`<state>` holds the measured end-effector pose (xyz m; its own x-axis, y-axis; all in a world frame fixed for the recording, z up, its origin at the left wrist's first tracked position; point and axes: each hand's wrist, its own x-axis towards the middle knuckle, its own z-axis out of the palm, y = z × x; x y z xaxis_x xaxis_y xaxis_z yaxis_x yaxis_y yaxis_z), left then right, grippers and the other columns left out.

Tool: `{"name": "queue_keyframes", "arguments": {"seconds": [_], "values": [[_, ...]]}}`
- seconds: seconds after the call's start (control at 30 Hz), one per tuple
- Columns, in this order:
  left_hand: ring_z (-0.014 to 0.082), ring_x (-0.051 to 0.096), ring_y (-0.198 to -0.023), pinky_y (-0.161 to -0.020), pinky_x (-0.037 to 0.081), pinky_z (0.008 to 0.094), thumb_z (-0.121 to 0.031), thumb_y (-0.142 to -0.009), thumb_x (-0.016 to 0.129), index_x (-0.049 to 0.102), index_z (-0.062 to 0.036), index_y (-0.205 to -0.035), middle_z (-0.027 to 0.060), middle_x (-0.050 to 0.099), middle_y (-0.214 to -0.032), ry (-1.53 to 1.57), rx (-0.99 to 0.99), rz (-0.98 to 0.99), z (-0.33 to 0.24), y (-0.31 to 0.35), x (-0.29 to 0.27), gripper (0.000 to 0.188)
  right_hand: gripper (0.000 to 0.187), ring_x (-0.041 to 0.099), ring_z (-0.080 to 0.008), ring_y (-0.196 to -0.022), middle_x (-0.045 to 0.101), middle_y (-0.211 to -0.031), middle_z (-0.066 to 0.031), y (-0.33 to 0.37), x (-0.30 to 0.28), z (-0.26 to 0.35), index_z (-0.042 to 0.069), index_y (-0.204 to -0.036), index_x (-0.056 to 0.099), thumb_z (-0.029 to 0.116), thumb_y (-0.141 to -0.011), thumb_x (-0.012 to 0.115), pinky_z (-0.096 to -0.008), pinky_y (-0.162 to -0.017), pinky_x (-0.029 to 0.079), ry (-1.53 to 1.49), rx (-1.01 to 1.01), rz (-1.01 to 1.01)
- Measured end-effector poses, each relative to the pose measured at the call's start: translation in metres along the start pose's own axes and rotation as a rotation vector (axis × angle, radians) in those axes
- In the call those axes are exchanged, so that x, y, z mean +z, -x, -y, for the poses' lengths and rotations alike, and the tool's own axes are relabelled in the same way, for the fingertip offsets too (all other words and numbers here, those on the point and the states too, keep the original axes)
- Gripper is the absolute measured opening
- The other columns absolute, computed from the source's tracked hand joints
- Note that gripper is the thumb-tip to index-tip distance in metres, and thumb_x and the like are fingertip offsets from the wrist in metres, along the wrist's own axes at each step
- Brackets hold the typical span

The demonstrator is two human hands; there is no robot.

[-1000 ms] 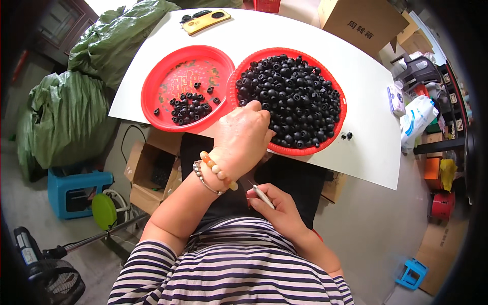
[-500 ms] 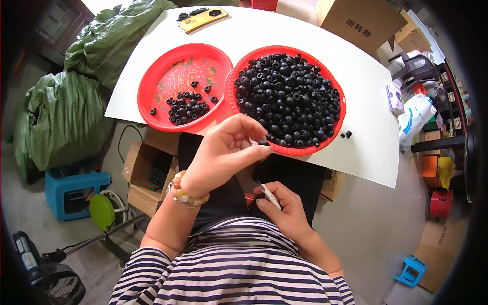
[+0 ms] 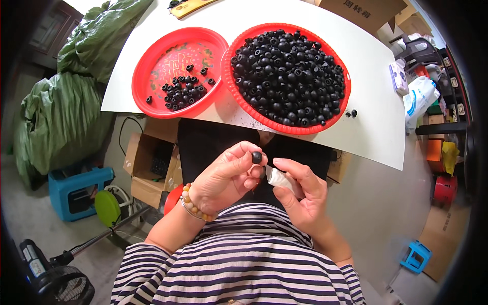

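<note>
Just below the centre of the frame, left hand nearly closed, with thumb and fingertips pinched on a round black piece and the lower fingers loosely curled. To its right, right hand half closed around a white-wrapped tool, with index finger and thumb along it and a thin blade-like tip toward the left hand. Tip and black piece just beside each other; contact between them impossible to tell. On the left wrist, a bead bracelet.

Across the upper middle of the frame, a white table bearing a red basket, heaped with black pieces like the one in the fingers. Against the basket's left side, a red plate with a small cluster of black parts in its lower half. Right of the basket, on bare tabletop, two loose bits, black and close together.

Along the left edge of the frame, green sacks; below them, a blue stool. Further right, under the table edge, an open carton.
</note>
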<state>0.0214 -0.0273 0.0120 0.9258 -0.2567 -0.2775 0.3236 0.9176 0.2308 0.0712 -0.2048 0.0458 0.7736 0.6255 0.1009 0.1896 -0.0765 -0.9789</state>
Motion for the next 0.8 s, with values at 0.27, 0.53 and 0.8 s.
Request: {"name": "queue_keyframes", "arguments": {"seconds": [0.27, 0.53, 0.8], "values": [[0.0085, 0.054, -0.074, -0.061, 0.046, 0.0192, -0.014, -0.084, 0.06, 0.056, -0.0099, -0.098, 0.0032, 0.058, -0.095, 0.002, 0.034, -0.018, 0.008, 0.001, -0.002, 0.015, 0.036, 0.061, -0.0167, -0.069, 0.063, -0.086, -0.0125, 0.0, 0.007, -0.006, 0.004, -0.11, 0.056, 0.002, -0.075, 0.064, -0.0237, -0.061, 0.047, -0.011, -0.078, -0.057], [0.0105, 0.059, -0.078, -0.063, 0.052, 0.019, -0.012, -0.086, 0.056, 0.053, -0.0075, -0.1, 0.0057, 0.055, -0.102, 0.047, 0.046, 0.016, 0.014, 0.0, -0.01, 0.015, 0.034, 0.055, -0.0144, -0.059, 0.06, -0.075, -0.0098, 0.0, 0.007, -0.012, 0.005, -0.109, 0.057, 0.002, -0.075, 0.063, -0.0226, -0.053, 0.042, 0.022, -0.113, -0.039], [0.0108, 0.055, -0.078, -0.064, 0.047, 0.0211, -0.009, -0.084, 0.059, 0.057, -0.0079, -0.096, 0.0032, 0.056, -0.095, -0.071, 0.19, 0.105, 0.017, -0.004, -0.007, 0.012, 0.032, 0.057, -0.0148, -0.061, 0.06, -0.076, -0.01, -0.001, 0.008, -0.008, 0.005, -0.108, 0.057, 0.001, -0.077, 0.062, -0.0225, -0.054, 0.043, 0.0, -0.086, -0.03]]}}
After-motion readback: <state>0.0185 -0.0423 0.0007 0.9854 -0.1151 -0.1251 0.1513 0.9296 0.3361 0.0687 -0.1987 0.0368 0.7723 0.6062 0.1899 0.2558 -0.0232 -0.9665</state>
